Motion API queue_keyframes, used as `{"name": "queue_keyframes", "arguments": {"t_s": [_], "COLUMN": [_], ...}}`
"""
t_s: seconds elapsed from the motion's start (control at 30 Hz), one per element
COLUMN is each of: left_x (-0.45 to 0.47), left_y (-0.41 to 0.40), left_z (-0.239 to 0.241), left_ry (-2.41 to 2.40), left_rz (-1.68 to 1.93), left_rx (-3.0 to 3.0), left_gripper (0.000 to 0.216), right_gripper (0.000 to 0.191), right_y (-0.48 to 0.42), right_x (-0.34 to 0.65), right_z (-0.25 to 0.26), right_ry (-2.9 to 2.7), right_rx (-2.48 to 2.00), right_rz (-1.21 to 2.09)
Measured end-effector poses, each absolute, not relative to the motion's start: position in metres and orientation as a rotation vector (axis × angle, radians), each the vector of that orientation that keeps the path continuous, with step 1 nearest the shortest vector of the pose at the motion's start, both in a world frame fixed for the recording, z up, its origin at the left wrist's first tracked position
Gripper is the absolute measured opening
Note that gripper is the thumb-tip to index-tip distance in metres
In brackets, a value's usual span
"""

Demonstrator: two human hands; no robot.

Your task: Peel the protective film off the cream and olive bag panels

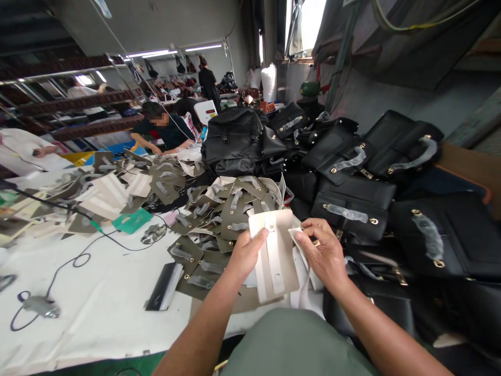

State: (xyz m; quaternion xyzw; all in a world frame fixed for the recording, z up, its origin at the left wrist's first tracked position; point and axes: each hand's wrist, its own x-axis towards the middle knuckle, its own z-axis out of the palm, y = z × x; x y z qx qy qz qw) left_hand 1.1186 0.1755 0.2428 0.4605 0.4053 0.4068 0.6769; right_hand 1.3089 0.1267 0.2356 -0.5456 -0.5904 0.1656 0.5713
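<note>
My left hand (246, 254) grips the left edge of a cream bag flap panel (275, 256) that has a strap down its middle and a small metal stud near the top. At the panel's right edge my right hand (321, 250) pinches a white paper wrap (296, 233). Both hands hold the piece above my lap, in front of a heap of olive flap pieces (219, 216) with wrapped straps.
A pile of black handbags (352, 172) fills the right side and back. The white table (97, 292) carries a black cable, a small tool (41, 306), a green card (132, 220) and more flap pieces. Another person (164, 128) bends over the far end.
</note>
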Motion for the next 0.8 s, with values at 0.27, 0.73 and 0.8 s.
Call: {"name": "queue_keyframes", "arguments": {"t_s": [0.27,0.73,0.8], "left_x": [1.121,1.122,1.125], "left_y": [0.165,0.162,0.163], "left_z": [0.245,0.248,0.253], "left_ry": [0.932,1.068,1.082], "left_rz": [0.864,0.999,1.005], "left_rx": [1.253,1.16,1.154], "left_gripper": [0.047,0.031,0.033], "right_gripper": [0.046,0.032,0.032], "right_y": [0.134,0.13,0.128], "right_x": [1.293,1.29,1.288], "right_z": [0.235,0.24,0.243], "right_ry": [-1.302,-1.378,-1.436], "right_rx": [-1.33,-1.239,-1.308], "right_rz": [0.847,1.028,0.913]}}
